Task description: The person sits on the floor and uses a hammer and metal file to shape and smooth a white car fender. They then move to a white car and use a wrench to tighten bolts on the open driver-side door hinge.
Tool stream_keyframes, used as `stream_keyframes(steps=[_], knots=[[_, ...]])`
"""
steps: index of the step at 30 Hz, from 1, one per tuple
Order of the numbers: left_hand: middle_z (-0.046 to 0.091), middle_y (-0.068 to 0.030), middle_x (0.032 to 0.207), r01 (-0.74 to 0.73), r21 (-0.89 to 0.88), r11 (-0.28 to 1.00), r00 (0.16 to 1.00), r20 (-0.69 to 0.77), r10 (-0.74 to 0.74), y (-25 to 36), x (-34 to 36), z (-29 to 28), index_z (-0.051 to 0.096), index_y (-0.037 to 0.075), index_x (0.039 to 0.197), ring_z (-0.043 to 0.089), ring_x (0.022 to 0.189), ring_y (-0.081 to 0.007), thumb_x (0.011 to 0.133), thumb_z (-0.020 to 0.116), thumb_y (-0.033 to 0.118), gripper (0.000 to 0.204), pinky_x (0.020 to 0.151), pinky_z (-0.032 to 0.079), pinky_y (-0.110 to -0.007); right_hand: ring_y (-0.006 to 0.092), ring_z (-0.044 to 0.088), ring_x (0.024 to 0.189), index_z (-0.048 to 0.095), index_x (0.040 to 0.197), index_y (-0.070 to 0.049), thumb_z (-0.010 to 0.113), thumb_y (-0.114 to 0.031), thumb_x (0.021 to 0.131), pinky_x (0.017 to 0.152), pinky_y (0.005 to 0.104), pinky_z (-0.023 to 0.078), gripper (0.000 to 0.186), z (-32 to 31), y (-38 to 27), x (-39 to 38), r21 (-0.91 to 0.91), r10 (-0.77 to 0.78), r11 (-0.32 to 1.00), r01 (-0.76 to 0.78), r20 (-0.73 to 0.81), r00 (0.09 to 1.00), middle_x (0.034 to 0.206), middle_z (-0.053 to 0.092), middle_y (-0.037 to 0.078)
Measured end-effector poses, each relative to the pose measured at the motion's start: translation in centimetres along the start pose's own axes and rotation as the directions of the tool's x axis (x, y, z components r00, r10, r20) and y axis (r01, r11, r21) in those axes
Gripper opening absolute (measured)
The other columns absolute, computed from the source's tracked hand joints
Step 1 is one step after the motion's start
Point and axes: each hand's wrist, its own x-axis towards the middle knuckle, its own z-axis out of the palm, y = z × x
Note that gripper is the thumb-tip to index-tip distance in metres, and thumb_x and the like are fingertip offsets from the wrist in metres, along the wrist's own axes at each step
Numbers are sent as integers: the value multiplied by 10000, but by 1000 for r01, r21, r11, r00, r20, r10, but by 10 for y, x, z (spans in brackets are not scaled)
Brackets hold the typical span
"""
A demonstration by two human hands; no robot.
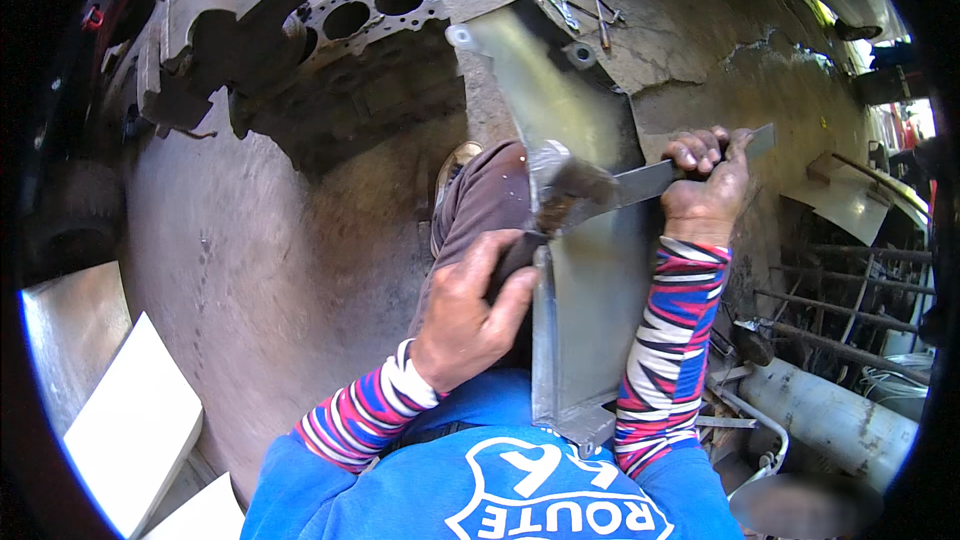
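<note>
A long bent sheet-metal panel [597,310] with mounting holes stretches from my lap out past my knee. My left hand [465,315] is closed around the dark handle of what looks like a hammer [578,190]; its brownish head is blurred and lies over the panel's left edge. My right hand [707,185] grips a flat metal bar [645,183], which slants across the panel. The bar's inner end meets or passes behind the hammer head; I cannot tell which.
An engine block [400,35] with large round bores stands at the far left. Pliers [560,6] and a screwdriver [602,25] lie on the floor beyond the panel. White boards [135,425] are at the near left, a grey cylinder [830,420] and metal rods [850,315] at the right.
</note>
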Motion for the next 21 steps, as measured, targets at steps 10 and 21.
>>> stream_keyframes(steps=[10,21], knots=[[656,-226,1098,-47,279,959,996,-55,65,7,-29,-58,504,-53,1333,680,994,-293,906,586,-13,437,851,519,-341,93,308,492,462,807,-145,427,-514,1019,498,271,303,426,-5,10,-20,73,-67,995,71,-67,996,590,321,-54],[624,-259,1215,-128,411,902,992,53,116,14,-46,-62,436,-22,1426,674,1039,-339,829,591,-102,621,883,522,-360,77,286,483,456,804,-158,440,-514,1016,488,259,294,415,6,19,-32,73,-2,997,3,-15,1000,599,306,-64]])
